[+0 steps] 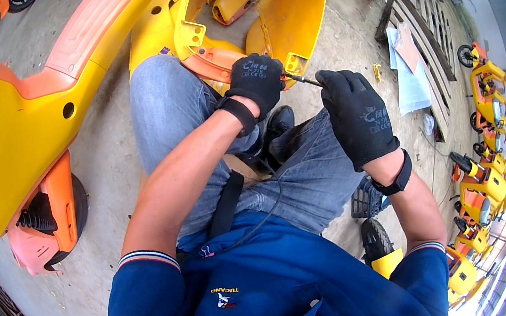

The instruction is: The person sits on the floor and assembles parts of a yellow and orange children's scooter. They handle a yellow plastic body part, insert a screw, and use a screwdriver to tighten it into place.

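My right hand (358, 116), gloved in black, is closed on one end of a thin dark tool (303, 80), as far as I can see past the knuckles. My left hand (257, 82) is curled at the tool's other end, right by the lower edge of the yellow shell (303, 8); its fingers are hidden, so I can't tell whether they grip the tool, the shell or both. The tool spans the gap between the two gloves, just below the shell's corner tab (296, 63). That is my main worry: if the tool slips under a hard push, it could jab a glove or scratch the yellow face, and sideways leverage might crack the tab. The shell sits close against the left knee (164, 99), and I can't see what else steadies it, so a shift of that leg could tip it and spoil the angle. The cord (280, 186) over the lap could snag on a moving forearm. Beyond, anything small that drops could be lost on the littered floor (352, 34), near the yellow scrap (377, 72) or under the pallet (437, 45).
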`<state>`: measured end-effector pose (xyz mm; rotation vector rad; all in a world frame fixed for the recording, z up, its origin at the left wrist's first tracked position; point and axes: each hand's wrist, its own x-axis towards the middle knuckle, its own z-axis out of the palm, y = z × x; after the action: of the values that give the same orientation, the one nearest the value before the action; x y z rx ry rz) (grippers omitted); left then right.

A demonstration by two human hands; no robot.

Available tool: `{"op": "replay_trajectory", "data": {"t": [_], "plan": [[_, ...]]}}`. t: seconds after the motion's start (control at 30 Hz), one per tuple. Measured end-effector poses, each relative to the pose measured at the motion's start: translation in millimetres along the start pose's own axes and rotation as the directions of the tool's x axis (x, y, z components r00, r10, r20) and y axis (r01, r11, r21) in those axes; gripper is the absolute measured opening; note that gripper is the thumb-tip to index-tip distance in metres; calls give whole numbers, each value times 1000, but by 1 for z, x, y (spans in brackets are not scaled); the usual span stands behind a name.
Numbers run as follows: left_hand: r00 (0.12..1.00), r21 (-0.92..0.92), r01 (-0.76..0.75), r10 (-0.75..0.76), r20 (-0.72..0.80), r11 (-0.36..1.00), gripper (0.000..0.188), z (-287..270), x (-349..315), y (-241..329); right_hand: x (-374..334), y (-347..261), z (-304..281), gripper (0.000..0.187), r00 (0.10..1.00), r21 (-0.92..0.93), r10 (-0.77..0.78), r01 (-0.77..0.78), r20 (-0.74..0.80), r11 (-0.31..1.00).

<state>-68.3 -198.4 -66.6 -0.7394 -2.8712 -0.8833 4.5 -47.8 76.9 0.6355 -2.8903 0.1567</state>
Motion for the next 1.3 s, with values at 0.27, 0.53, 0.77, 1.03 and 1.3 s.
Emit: {"op": "replay_trajectory", "data": {"t": [0.27,0.53,0.77,1.03,1.3], "plan": [[1000,-4,7,-7,7,1000,22,2,-2,-4,4,8,0,16,959,-108,217,-199,181,974],[1000,-36,4,-3,14,999,22,2,-2,-5,-1,4,0,26,992,53,113,-116,57,992],[1000,-30,14,-13,14,999,22,4,-1,-6,-5,9,4,26,992,68,122,-123,24,990],[999,-17,27,-26,35,999,24,2,-2,-4,0,11,-1,10,953,-48,249,-245,170,968],[998,-9,35,-34,49,999,25,2,-1,-5,4,-1,-4,13,964,-16,192,-193,181,981]]}}
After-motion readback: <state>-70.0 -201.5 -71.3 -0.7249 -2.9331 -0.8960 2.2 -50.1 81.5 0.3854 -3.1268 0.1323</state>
